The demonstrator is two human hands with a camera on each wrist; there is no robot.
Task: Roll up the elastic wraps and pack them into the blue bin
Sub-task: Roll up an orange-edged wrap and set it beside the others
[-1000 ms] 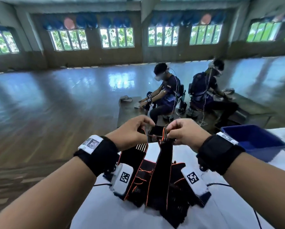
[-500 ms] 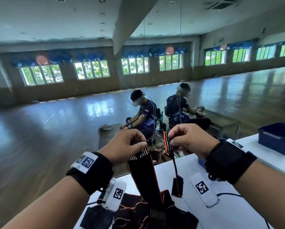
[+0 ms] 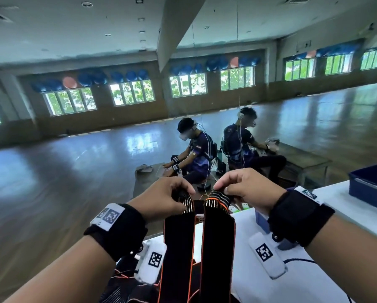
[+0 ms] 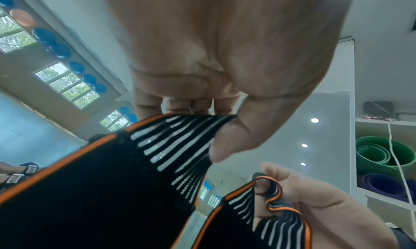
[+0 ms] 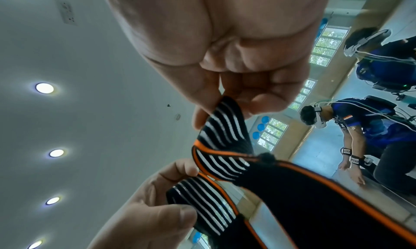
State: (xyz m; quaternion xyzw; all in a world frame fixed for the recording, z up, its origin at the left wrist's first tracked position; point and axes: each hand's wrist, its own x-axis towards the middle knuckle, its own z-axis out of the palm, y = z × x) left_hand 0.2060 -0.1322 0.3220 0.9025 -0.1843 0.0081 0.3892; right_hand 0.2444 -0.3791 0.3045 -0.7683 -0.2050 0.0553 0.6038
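I hold black elastic wrap with orange edges and white-striped ends up in front of me. My left hand [image 3: 188, 192] pinches the striped end of one length [image 3: 178, 248], also seen in the left wrist view [image 4: 90, 199]. My right hand [image 3: 219, 189] pinches the folded striped end of the other length [image 3: 218, 248], shown close up [image 5: 315, 208]. Both lengths hang side by side down to a pile of wraps [image 3: 122, 289]. Whether they are one wrap or two is hidden. The blue bin [image 3: 371, 186] stands on the white table [image 3: 347, 213], far right.
A small light-blue box [image 3: 262, 221] sits on the table just under my right wrist. Two seated people [image 3: 196, 154] work at low benches on the wooden floor beyond the table's far edge. A cable [image 3: 301, 261] runs across the table by my right forearm.
Both hands have lifted the wrap higher off the pile. The right hand's length, edge-on half a second ago, now hangs flat beside the left one. The hands have drawn closer together.
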